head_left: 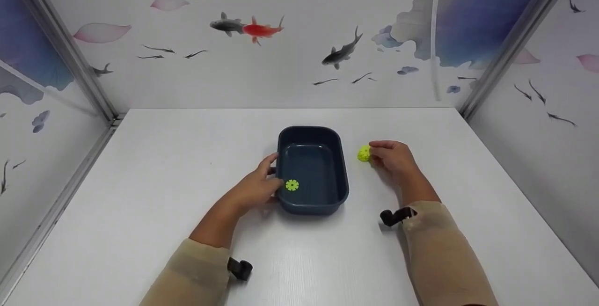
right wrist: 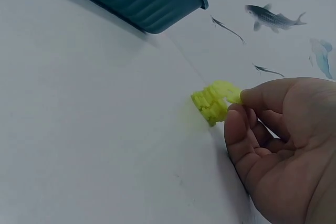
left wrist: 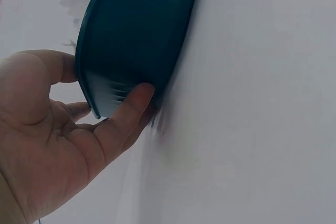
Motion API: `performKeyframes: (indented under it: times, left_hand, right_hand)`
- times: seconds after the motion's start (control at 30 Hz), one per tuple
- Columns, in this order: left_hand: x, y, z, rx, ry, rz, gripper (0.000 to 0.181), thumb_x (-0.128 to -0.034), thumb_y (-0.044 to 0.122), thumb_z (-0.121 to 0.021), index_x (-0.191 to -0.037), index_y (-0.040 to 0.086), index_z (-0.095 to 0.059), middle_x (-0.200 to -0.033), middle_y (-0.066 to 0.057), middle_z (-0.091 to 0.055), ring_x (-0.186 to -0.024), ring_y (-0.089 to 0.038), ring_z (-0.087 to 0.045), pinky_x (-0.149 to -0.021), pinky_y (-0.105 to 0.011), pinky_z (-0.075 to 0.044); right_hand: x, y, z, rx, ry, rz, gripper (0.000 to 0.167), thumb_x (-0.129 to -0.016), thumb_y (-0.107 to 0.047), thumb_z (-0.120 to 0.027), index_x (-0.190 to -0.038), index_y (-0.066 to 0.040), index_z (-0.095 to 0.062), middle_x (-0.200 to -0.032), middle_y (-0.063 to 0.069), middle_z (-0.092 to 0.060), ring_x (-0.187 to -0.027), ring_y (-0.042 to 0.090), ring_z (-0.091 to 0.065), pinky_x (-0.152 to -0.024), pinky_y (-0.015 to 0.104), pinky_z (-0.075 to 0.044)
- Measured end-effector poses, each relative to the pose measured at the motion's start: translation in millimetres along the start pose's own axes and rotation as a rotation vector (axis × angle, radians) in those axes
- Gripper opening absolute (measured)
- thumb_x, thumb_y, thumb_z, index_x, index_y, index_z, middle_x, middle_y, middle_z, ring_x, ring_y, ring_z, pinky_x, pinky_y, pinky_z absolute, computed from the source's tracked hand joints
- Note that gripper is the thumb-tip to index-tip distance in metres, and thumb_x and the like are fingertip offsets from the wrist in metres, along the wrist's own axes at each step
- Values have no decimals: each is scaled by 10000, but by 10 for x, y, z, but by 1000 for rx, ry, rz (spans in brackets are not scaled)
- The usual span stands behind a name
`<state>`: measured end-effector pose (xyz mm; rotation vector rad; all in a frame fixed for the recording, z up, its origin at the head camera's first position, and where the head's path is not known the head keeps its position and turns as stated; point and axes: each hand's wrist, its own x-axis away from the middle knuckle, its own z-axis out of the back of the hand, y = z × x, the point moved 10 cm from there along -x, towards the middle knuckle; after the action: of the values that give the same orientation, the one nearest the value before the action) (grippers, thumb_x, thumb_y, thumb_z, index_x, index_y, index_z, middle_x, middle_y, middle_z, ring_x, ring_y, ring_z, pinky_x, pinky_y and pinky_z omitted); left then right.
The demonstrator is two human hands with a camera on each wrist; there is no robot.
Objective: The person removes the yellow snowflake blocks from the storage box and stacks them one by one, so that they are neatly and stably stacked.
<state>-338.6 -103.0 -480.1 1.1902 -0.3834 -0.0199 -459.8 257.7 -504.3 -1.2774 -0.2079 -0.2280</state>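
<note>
A dark blue plastic bin [head_left: 312,205] stands on the white table, and one yellow-green notched disc [head_left: 292,185] lies inside it near the left wall. My left hand [head_left: 256,186] grips the bin's left side, thumb at the rim and fingers along the outer wall, as the left wrist view [left wrist: 68,114] also shows. To the right of the bin sits a small stack of similar discs [right wrist: 206,107]. At that stack, my right hand [head_left: 395,158] pinches the top disc [right wrist: 231,92] between thumb and fingertips. The disc looks tilted and still against the stack.
The white tabletop [head_left: 154,179] runs back to a panel wall [head_left: 299,76] painted with fish and petals. Side panels with metal posts [head_left: 514,39] border it left and right. A black wrist camera [head_left: 241,269] sticks out from the left sleeve, another [head_left: 395,216] from the right.
</note>
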Motion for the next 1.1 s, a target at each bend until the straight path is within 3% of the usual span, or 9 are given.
performKeyframes:
  times: [0.17,0.47,0.77,1.1]
  left_hand:
    - [-6,-7,8,-10,6,-1,813,-1015,263,-558,-1725,353,-172,-1755,-78,-335,-1508,-282,-501,-1154,-504,-539]
    - [-15,-12,-6,4,-5,2,812,-1017,251,-545,-1722,375,-163,-1756,-77,-329,-1495,-283,-522,-1130,-492,-561]
    - [-12,-5,0,-3,1,-3,815,-1015,252,-551,-1724,368,-167,-1757,-85,-328,-1510,-294,-508,-1144,-503,-549]
    - [-4,-2,6,-11,6,-2,810,-1022,254,-553,-1726,360,-167,-1757,-95,-333,-1505,-303,-513,-1155,-507,-539]
  right_hand:
    - [-5,18,-10,15,10,-2,371,-1061,-230,-655,-1401,-84,-677,-1379,105,-635,-1132,175,-627,-920,205,-583]
    - [6,55,-23,-63,30,-47,396,-1039,-193,-692,-1417,-82,-656,-1368,98,-616,-1140,189,-619,-953,225,-592]
    - [-4,46,-42,32,25,-37,387,-1010,-213,-723,-1381,-115,-680,-1417,111,-607,-1220,205,-609,-1010,246,-569]
    - [-14,66,-45,25,33,-43,372,-1025,-212,-703,-1384,-117,-678,-1457,124,-594,-1269,225,-602,-1089,295,-562]
